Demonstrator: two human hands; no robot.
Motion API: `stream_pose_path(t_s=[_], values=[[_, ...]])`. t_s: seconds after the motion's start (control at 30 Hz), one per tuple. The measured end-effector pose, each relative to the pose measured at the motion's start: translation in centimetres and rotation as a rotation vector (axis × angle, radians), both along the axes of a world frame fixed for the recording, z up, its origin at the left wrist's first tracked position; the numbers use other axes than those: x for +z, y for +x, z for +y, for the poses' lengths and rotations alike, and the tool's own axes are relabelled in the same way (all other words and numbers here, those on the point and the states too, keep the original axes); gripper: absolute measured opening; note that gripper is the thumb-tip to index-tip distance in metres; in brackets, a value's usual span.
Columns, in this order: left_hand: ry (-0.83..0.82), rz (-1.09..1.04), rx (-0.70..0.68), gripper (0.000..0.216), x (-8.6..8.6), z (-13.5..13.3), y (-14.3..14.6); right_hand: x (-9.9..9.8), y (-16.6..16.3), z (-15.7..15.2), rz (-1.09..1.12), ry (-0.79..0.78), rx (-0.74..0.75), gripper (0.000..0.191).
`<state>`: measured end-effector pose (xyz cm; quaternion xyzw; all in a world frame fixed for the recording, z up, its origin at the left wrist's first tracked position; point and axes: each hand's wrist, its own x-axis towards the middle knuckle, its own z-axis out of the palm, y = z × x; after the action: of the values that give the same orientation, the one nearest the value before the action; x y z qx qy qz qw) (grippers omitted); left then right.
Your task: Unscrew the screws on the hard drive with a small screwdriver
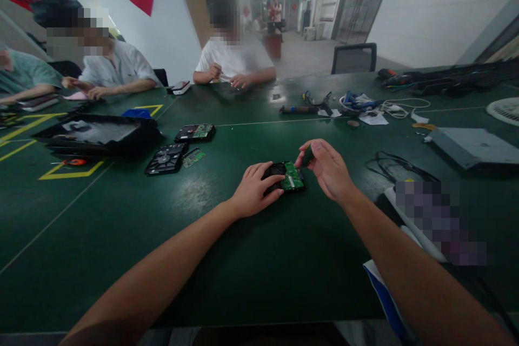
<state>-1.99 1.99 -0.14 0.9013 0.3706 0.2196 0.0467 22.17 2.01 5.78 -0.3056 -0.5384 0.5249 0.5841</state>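
A hard drive [292,177] lies on the green table in front of me, its green circuit board facing up. My left hand [256,188] grips it from the left, with fingers spread over its black part and the thumb along the near edge. Pinched in my right hand [326,167] is a short dark handle that looks like a screwdriver [308,156]. It is held at the right end of the board, and its tip is too small to make out. Farther left are another drive [194,132], a black drive casing [165,159] and a loose circuit board [193,157].
A black tray [97,135] and an orange-handled tool [75,161] are at the left. Cables [359,101] and a grey metal box [474,147] lie on the right. Across the table [194,270], people sit with their hands near its far edge; one wears a white shirt [234,57].
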Motion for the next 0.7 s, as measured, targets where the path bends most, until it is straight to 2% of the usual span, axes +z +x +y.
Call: stream_pose_path(t_s=[0.2, 0.37, 0.57, 0.7], values=[[0.005, -0.003, -0.003, 0.042, -0.17, 0.09, -0.07, -0.09, -0.11, -0.19, -0.072, 0.069, -0.051, 0.025], [0.002, -0.014, -0.013, 0.042, -0.14, 0.08, -0.05, -0.33, -0.38, -0.02, 0.031, 0.030, 0.028, 0.031], [0.010, -0.001, -0.005, 0.042, -0.28, 0.09, -0.04, -0.38, -0.36, 0.30, 0.082, -0.021, 0.000, 0.057], [0.009, 0.000, -0.003, 0.043, -0.38, 0.16, -0.08, -0.37, -0.27, 0.09, 0.029, 0.002, -0.018, 0.040]])
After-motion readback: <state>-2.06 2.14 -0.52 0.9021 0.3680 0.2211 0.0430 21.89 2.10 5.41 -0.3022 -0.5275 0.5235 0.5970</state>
